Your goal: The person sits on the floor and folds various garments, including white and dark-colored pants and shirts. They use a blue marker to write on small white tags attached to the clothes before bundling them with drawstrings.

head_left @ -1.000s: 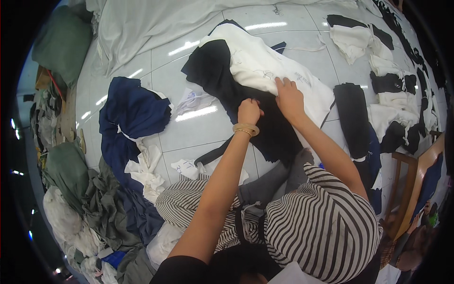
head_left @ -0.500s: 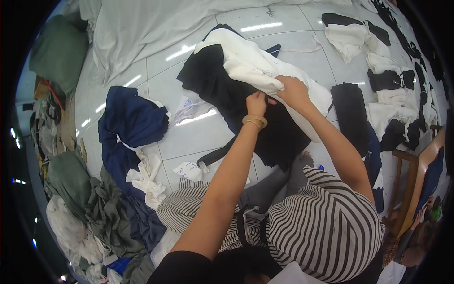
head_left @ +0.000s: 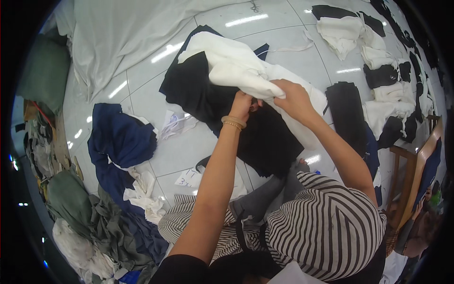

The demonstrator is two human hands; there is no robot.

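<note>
A white cloth [head_left: 236,59] lies on the tiled floor [head_left: 189,147] toward 12 and 1 o'clock from the middle of the view, long, softly rumpled, its near edge folded up in a thick roll and a loose thread showing on its surface. A matte black cloth [head_left: 272,142] lies partly under it, spreading from 11 round to 4 o'clock, with a frayed lower edge. The right hand [head_left: 295,98], at 2 o'clock, pinches the white fold between thumb and fingers; the left hand [head_left: 243,105], at 1 o'clock, has its fingers curled in where white meets black, and I cannot tell which layer, if any, they grip. Both hands cover part of that edge. A navy garment [head_left: 124,135] lies crumpled at 9 o'clock, with a clear plastic bag [head_left: 176,124] between it and the black cloth, and a crumpled white piece [head_left: 144,195] at 8. A folded black bundle [head_left: 347,113] sits between 2 and 3, just beside the white cloth's end; smaller black and white bundles lie farther out at 2. The left forearm [head_left: 215,199] crosses the floor at 6, partly hiding a marked white scrap [head_left: 188,178]; striped trousers [head_left: 326,225] fill 4 to 6, with a grey sock [head_left: 260,199] close below the black cloth.
</note>
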